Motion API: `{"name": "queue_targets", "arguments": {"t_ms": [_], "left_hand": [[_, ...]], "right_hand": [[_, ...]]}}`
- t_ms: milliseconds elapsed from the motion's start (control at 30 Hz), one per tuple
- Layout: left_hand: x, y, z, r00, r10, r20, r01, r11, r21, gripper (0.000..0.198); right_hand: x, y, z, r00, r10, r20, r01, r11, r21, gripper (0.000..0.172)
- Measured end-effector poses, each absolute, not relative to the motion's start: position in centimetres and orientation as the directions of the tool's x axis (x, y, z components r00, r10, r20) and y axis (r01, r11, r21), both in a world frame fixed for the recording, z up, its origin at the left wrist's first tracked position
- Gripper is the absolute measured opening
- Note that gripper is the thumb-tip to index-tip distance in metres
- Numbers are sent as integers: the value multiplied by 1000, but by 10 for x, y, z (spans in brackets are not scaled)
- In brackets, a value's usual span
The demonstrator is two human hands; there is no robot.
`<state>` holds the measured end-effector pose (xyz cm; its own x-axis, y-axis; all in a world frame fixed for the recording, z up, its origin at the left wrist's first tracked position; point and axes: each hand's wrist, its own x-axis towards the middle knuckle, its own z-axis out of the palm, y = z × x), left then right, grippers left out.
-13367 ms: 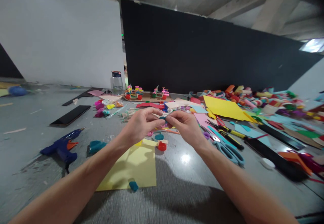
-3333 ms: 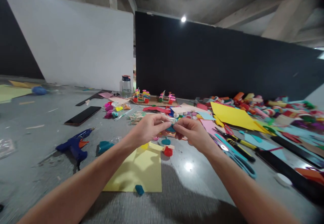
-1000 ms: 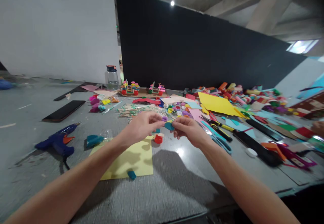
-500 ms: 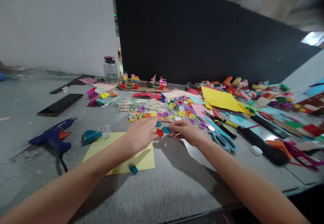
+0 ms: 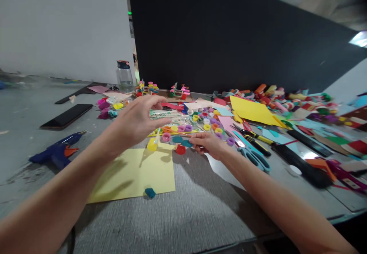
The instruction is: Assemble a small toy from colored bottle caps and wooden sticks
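Teal blob (image 5: 150,192) on near edge of yellow paper (image 5: 134,175). Just right of paper's far corner: right hand (image 5: 210,146) low on table, fingertips pinched on teal disc (image 5: 185,143); red cap (image 5: 180,149) just beside disc. Over paper's far edge: left hand (image 5: 137,122) raised, open, fingers spread, holding nothing. Left of paper: blue glue gun (image 5: 56,152). Right of paper, past right hand: scissors (image 5: 255,160). Beyond paper: coloured rings (image 5: 206,127) scattered; black phone (image 5: 67,115) far left; jar (image 5: 124,72) farthest back.
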<state>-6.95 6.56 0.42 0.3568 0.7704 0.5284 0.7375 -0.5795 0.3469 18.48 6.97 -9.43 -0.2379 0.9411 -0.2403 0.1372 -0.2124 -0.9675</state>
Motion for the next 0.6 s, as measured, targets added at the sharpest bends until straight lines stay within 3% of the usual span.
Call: {"name": "queue_targets", "arguments": {"t_ms": [133, 233, 600], "left_hand": [[-78, 100, -23, 349, 849, 396, 653, -524, 547, 55], [-80, 117, -43, 354, 884, 305, 620, -466, 631, 54], [-74, 115, -48, 368, 887, 278, 629, -458, 628, 46]], "right_hand": [[182, 72, -94, -250, 937, -244, 135, -216, -967, 27], [180, 73, -96, -256, 935, -244, 132, -216, -967, 28], [179, 75, -99, -231, 958, -169, 150, -137, -979, 33]]}}
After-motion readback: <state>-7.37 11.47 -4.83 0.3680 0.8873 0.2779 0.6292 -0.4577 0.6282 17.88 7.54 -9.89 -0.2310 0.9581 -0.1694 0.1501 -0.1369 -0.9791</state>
